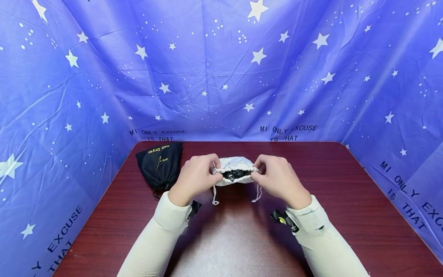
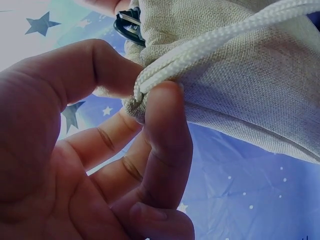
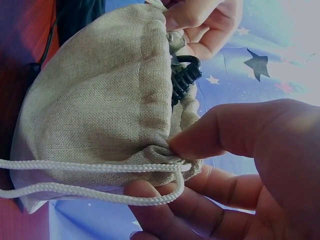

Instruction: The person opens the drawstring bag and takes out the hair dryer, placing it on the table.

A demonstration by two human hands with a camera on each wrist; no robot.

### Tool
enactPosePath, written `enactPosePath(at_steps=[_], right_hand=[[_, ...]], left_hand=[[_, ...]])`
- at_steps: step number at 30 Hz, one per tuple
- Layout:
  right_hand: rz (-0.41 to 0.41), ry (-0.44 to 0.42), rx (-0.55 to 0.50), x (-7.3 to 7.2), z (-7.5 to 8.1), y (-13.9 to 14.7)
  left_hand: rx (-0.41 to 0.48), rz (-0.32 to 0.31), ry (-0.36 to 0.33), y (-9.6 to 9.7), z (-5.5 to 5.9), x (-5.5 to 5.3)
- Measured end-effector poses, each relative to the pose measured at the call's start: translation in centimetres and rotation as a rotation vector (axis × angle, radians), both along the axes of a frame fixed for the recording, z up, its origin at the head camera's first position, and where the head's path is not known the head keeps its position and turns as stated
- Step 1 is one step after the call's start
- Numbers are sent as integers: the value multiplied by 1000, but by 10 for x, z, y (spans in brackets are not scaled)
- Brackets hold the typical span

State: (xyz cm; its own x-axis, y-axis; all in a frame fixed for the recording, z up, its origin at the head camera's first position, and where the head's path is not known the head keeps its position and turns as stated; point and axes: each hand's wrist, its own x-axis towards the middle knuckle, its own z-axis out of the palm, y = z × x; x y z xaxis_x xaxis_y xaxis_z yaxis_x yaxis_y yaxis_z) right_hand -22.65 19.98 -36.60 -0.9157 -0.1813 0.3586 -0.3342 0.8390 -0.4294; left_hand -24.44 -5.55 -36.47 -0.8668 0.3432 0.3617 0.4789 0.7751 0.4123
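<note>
A white cloth drawstring bag (image 1: 238,163) stands at the middle of the table with its mouth parted. Inside the mouth a black cord or plug part (image 1: 233,176) shows; the right wrist view gives its ribbed black end (image 3: 185,77). My left hand (image 1: 199,173) pinches the left corner of the bag's rim between thumb and fingers. The opposite corner is pinched by my right hand (image 1: 278,177). White drawstrings (image 3: 90,167) hang from both corners. What else the bag holds is hidden.
On the table's left lies a black drawstring pouch (image 1: 160,163) marked "Hair Dryer", close to my left hand. The dark red table (image 1: 346,215) has a blue star-printed curtain (image 1: 207,57) behind it and along both sides.
</note>
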Motion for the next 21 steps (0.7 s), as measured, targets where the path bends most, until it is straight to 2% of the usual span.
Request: enactPosePath(at_steps=[21], right_hand=[[-3, -30, -10, -1, 0, 4]], left_hand=[[7, 12, -7, -2, 2, 1]])
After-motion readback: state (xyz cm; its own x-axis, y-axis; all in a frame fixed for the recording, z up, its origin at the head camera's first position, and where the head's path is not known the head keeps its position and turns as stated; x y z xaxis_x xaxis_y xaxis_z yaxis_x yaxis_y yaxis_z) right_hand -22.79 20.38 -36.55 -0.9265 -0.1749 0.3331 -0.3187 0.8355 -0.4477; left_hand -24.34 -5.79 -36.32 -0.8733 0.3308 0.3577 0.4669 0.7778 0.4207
